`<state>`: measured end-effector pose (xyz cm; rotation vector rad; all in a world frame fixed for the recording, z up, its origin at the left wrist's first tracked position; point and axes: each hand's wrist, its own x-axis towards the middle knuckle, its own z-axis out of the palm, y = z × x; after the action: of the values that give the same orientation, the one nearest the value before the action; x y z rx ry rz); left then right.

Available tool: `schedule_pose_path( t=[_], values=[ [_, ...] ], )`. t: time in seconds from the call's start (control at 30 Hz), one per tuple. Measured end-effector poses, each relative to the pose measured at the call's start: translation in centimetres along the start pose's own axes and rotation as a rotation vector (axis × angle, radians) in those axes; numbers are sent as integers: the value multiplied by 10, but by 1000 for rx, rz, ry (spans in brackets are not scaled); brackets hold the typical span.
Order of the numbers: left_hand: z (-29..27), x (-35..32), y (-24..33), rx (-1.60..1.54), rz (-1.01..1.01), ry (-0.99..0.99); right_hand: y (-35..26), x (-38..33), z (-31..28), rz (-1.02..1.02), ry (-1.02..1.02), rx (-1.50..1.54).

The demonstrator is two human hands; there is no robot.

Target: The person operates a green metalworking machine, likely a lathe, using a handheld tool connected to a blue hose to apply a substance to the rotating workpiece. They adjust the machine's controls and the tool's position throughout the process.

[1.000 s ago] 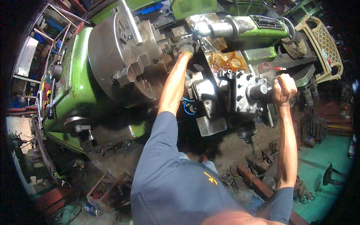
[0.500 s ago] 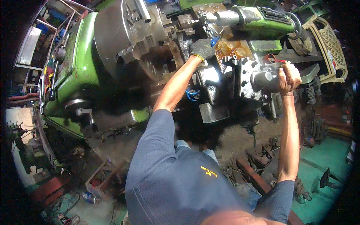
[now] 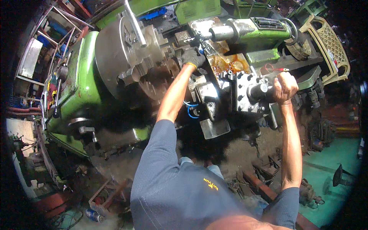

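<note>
Your bare right hand [image 3: 285, 88] grips the dark metal lever [image 3: 270, 94] right of the square steel tool post [image 3: 242, 100]. Beyond, your grey-gloved left hand [image 3: 193, 58] (whose grip I cannot tell) is beside a small blue piece [image 3: 201, 50], near the round steel chuck [image 3: 111, 57].

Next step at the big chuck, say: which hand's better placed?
Left, probably. The gloved left hand is just right of the chuck. The bare right hand is much farther away, its fingers curled beside the tool post; what they grip is hidden.
</note>
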<state>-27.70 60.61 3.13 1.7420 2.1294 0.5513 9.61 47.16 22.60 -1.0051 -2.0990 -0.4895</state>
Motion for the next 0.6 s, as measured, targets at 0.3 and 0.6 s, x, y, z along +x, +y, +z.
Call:
schedule_pose_path(
  t=[0.3, 0.6],
  values=[
    [-25, -18, -24, 155, -86, 79, -8, 9, -1, -18, -2, 70],
    [-8, -116, 29, 162, 108, -121, 0, -1, -5, -4, -14, 14]
  ],
)
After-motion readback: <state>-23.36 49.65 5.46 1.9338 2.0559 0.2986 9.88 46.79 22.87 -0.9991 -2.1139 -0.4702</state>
